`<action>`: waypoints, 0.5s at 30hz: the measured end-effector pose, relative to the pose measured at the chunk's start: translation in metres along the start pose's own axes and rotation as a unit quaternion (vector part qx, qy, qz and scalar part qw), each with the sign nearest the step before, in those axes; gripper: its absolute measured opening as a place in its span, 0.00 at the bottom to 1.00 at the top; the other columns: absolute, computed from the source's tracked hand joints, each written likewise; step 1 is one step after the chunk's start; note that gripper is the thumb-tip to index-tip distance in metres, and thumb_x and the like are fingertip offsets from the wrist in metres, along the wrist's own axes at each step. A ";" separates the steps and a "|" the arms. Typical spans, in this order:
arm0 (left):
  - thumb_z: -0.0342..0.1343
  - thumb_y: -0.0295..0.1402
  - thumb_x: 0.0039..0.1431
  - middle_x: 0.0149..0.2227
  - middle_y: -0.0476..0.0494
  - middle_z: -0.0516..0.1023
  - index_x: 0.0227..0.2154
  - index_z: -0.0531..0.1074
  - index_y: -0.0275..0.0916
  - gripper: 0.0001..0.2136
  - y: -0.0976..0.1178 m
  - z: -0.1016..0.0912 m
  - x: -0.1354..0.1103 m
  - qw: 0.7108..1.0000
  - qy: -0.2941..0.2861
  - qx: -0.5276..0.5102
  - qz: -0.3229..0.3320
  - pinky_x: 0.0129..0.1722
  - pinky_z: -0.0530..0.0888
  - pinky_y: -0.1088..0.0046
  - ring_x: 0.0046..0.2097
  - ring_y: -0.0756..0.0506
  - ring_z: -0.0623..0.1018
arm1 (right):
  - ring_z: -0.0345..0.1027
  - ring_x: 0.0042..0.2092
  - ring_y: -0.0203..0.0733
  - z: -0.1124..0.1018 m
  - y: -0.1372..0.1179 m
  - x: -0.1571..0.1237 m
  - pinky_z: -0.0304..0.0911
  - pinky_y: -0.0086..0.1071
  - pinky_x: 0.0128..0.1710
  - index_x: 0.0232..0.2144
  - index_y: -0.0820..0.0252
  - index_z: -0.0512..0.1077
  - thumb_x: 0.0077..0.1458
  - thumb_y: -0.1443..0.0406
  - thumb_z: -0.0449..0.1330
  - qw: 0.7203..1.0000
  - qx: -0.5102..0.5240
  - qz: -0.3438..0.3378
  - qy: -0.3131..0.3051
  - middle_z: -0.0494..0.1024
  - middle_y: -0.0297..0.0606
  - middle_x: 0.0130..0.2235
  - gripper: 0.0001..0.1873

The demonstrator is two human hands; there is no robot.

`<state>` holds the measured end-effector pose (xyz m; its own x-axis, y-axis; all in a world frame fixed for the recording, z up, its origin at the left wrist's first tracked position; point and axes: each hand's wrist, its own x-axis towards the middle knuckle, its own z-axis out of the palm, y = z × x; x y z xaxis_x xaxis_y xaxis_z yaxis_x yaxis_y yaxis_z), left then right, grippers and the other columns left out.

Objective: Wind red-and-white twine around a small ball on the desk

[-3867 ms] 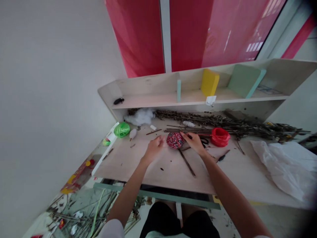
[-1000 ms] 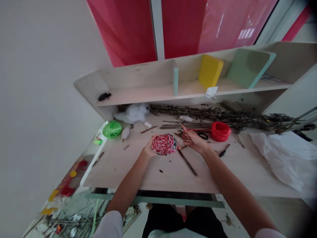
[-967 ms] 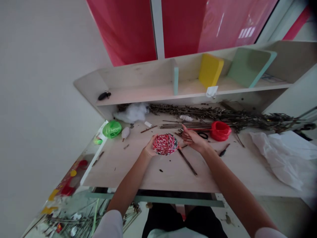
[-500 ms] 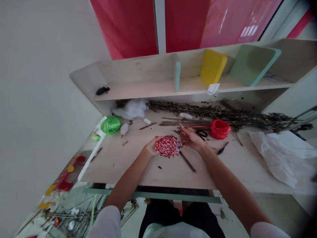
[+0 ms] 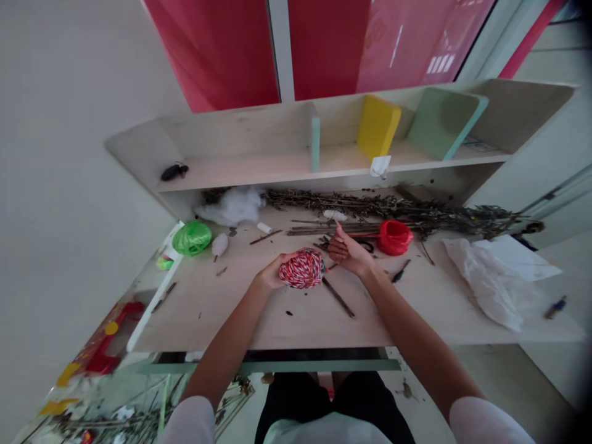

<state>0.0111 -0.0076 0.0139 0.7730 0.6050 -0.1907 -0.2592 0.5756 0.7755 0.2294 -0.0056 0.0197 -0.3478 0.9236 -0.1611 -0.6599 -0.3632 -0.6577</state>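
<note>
My left hand (image 5: 269, 275) cups a ball of red, white and green twine (image 5: 301, 269) just above the light wooden desk (image 5: 259, 314), fingers wrapped round its left side. My right hand (image 5: 348, 251) hovers at the ball's right, thumb up and fingers curled in a pinch; whether a strand lies between them is too small to tell. A thin dark stick (image 5: 338, 297) lies on the desk under the right wrist.
A red twine roll (image 5: 394, 237) and black scissors (image 5: 367, 246) lie right of my hand. A green roll (image 5: 191, 238), white stuffing (image 5: 231, 208), a long pile of dry twigs (image 5: 416, 213), white plastic sheet (image 5: 485, 277) and a shelf (image 5: 277, 169) with coloured dividers surround them.
The twine ball, lying on the desk at first, has been lifted by my left hand and turned. My right hand left the ball and now pinches beside it. The view shifted slightly.
</note>
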 end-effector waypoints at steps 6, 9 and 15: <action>0.59 0.41 0.46 0.35 0.39 0.82 0.39 0.76 0.33 0.19 -0.004 -0.012 0.003 1.000 0.013 -0.019 0.003 0.51 0.70 0.59 0.45 0.36 0.79 | 0.35 0.19 0.27 0.002 -0.001 -0.003 0.39 0.20 0.15 0.21 0.60 0.61 0.43 0.56 0.71 0.999 0.032 0.004 -0.027 0.42 0.22 0.18 0.22; 0.57 0.40 0.48 0.34 0.39 0.82 0.37 0.76 0.33 0.17 -0.004 -0.016 0.003 1.000 0.012 -0.022 -0.002 0.50 0.70 0.59 0.45 0.37 0.79 | 0.36 0.19 0.29 0.003 -0.004 -0.006 0.41 0.20 0.14 0.27 0.59 0.67 0.51 0.57 0.66 0.999 0.016 0.008 -0.046 0.42 0.23 0.19 0.15; 0.58 0.40 0.48 0.36 0.37 0.82 0.37 0.76 0.32 0.17 -0.002 -0.014 0.002 1.000 0.002 -0.005 -0.009 0.45 0.73 0.62 0.41 0.38 0.80 | 0.38 0.21 0.30 0.004 -0.006 -0.009 0.42 0.21 0.16 0.33 0.59 0.71 0.57 0.59 0.61 0.998 -0.004 0.007 -0.068 0.44 0.25 0.20 0.08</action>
<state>0.0048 0.0005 0.0034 0.7759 0.5961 -0.2065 -0.2511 0.5921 0.7657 0.2339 -0.0117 0.0278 -0.4434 0.8937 -0.0691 -0.6500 -0.3737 -0.6617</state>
